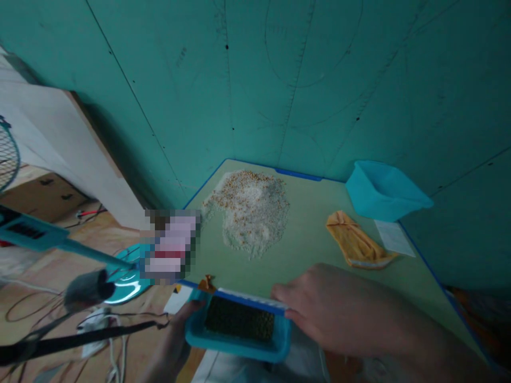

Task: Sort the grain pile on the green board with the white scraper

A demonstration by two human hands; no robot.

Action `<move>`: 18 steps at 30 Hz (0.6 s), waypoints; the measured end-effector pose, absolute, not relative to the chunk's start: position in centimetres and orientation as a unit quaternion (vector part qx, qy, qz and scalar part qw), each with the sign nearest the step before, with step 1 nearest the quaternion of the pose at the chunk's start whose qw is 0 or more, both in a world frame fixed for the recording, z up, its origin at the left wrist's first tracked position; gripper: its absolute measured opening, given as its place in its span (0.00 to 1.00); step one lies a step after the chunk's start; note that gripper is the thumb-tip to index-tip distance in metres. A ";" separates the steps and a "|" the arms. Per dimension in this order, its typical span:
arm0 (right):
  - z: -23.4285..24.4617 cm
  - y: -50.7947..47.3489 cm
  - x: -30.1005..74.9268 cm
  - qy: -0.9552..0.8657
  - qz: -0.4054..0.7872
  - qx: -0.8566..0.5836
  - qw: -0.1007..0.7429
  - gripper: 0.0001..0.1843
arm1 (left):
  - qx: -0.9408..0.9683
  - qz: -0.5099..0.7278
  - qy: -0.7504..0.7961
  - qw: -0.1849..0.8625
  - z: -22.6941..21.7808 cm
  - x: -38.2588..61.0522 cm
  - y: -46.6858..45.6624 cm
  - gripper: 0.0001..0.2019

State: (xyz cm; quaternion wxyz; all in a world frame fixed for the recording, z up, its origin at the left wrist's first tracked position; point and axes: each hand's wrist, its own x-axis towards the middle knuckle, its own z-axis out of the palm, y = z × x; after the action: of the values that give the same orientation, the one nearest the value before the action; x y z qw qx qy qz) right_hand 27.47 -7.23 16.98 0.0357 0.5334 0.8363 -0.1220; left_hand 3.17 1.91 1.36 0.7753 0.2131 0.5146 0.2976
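Note:
My left hand point(175, 335) grips the left end of a blue rectangular tray point(239, 348) filled with small dark green grains point(239, 319), held just below the near edge of a pale green table point(311, 234). My right hand point(319, 308) rests at the table's near edge, its fingers curled over the tray's far rim. Farther back on the table lies a heap of white grains mixed with yellowish seeds point(249, 210).
An empty blue tub point(383, 189) stands at the table's back right against the teal wall. An orange cloth point(357, 242) and a white paper slip point(393, 236) lie beside it. A fan, cables and a blue stand point(123, 276) crowd the floor at left.

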 end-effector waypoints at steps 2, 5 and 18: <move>17.1 -6.9 27.9 0.821 -0.130 0.555 0.028 0.06 | 0.203 0.305 0.520 0.772 1.0 2.6 1.9 0.06; 17.1 -5.9 28.2 0.791 -0.126 0.599 -0.009 0.07 | 0.188 0.319 0.523 0.768 0.5 1.8 1.8 0.07; 15.9 -4.5 26.9 0.810 -0.094 0.577 -0.033 0.08 | 0.185 0.322 0.506 0.779 -1.2 -0.1 1.6 0.09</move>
State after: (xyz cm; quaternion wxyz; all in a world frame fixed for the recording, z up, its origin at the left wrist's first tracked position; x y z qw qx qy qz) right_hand 26.86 -4.52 15.88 -0.0327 0.5772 0.8105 -0.0943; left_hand -0.09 1.64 -1.22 0.7787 0.1851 0.5056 0.3221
